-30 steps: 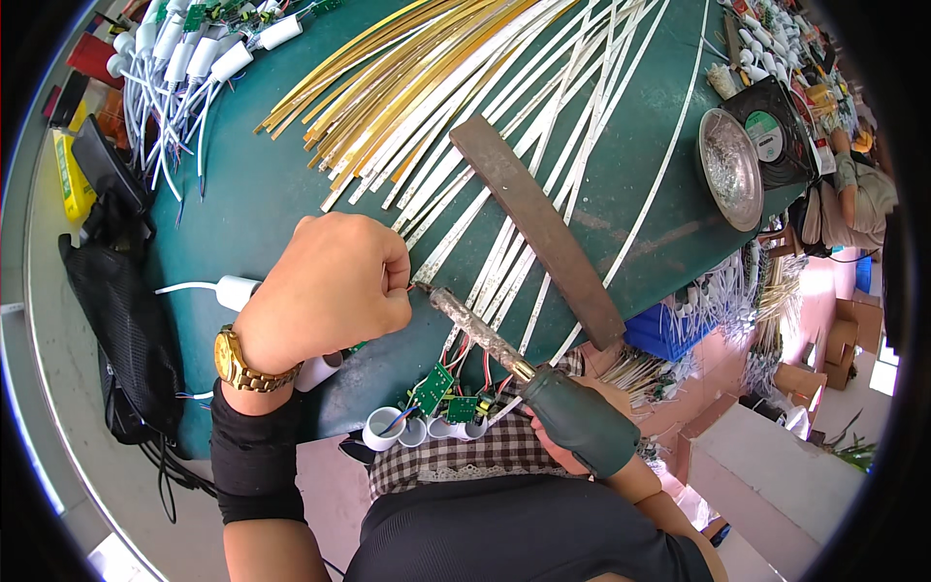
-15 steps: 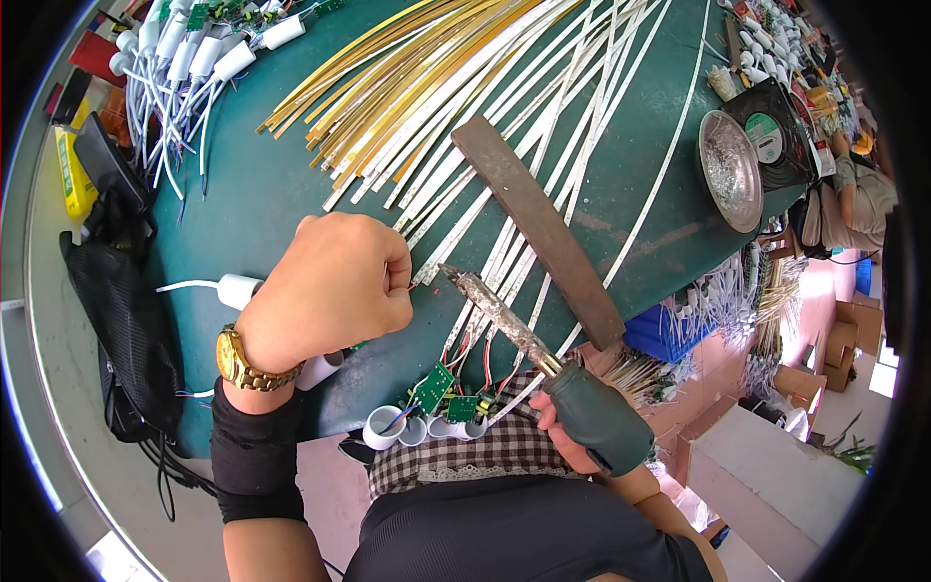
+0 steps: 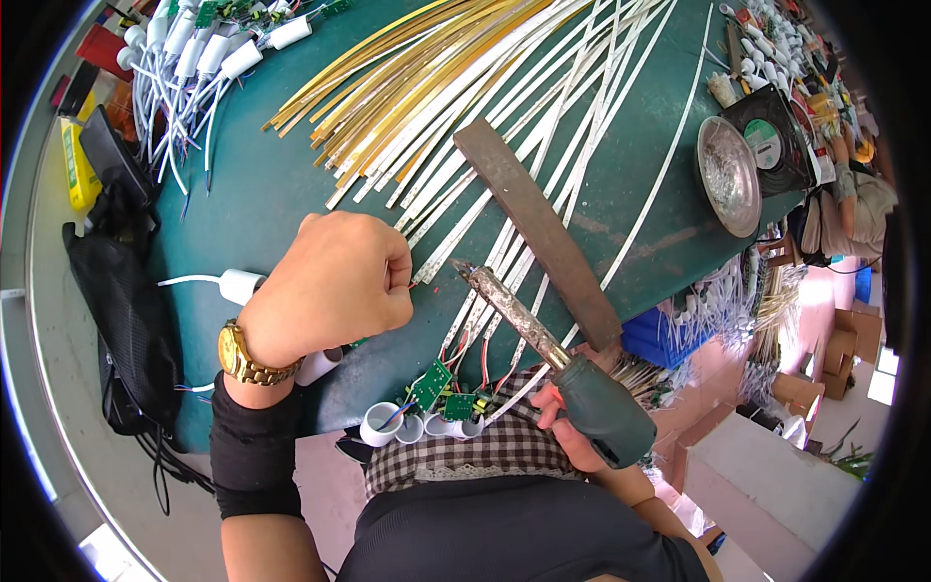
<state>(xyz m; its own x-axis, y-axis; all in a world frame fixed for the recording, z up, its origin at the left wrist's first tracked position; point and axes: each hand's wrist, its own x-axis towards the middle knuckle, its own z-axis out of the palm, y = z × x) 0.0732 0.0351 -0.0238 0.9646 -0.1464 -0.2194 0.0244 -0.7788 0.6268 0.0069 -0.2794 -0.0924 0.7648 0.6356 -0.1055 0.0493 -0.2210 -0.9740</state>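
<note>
My left hand [image 3: 339,281] is closed above the near part of the table. A thin red wire [image 3: 414,283] pokes out at its fingertips, by the end of a white strip [image 3: 434,264]; most of what the fingers pinch is hidden. My right hand [image 3: 567,427] grips a soldering iron [image 3: 606,412] by its dark green handle. Its crusted metal shaft [image 3: 514,310] points up and left, the tip a little apart from my left hand. Near the table's front edge, green circuit boards [image 3: 432,385] are wired to several strips, beside white plastic cups [image 3: 380,424].
A rusty metal bar [image 3: 538,233] lies across the white and yellow strips [image 3: 417,87]. At the right stand a metal dish [image 3: 727,177] and a black fan [image 3: 766,141]. White corded holders [image 3: 194,68] are heaped far left, near a black bag [image 3: 121,310]. A person [image 3: 858,199] sits far right.
The soldering iron's tip has shifted slightly right, away from my left hand. My left hand stays closed in almost the same place.
</note>
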